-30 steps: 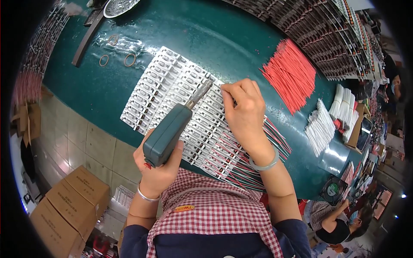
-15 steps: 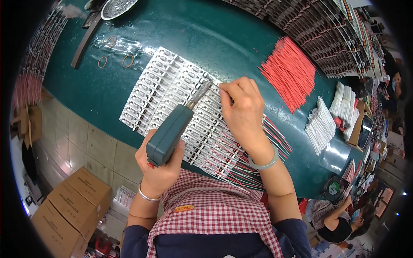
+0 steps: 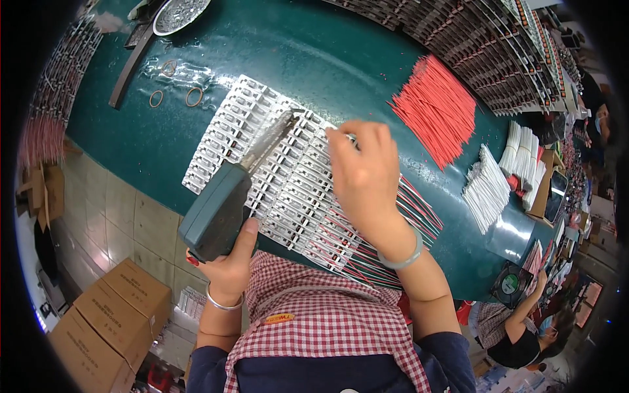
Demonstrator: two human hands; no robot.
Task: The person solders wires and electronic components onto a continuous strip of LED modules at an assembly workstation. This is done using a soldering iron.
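My left hand [image 3: 229, 265] is closed round the handle of a dark green gun-shaped tool [image 3: 213, 206] with a long metal barrel, much like a soldering gun. Its barrel crosses a sheet of white plastic holders [image 3: 278, 190] set in rows with small metal parts, and the tip reaches the far edge. Over the right part of these rows, my right hand [image 3: 363, 167] has thumb and index finger pinched together; whatever they hold is too small to make out. Red, white and dark wires [image 3: 419, 213] stick out from the rows beneath my right wrist.
A pile of red wires [image 3: 436, 111] and bundles of white wires [image 3: 486, 190] lie right on the green table [image 3: 314, 59]. At the far left are a metal dish [image 3: 177, 16], a dark bar [image 3: 131, 72] and rubber bands [image 3: 194, 97]. Stacked assemblies line the far edge. Another person works at right.
My left hand has drawn the green tool left and nearer to me, so its barrel tip sits further left over the holders. My right hand has shifted slightly left, still pinched.
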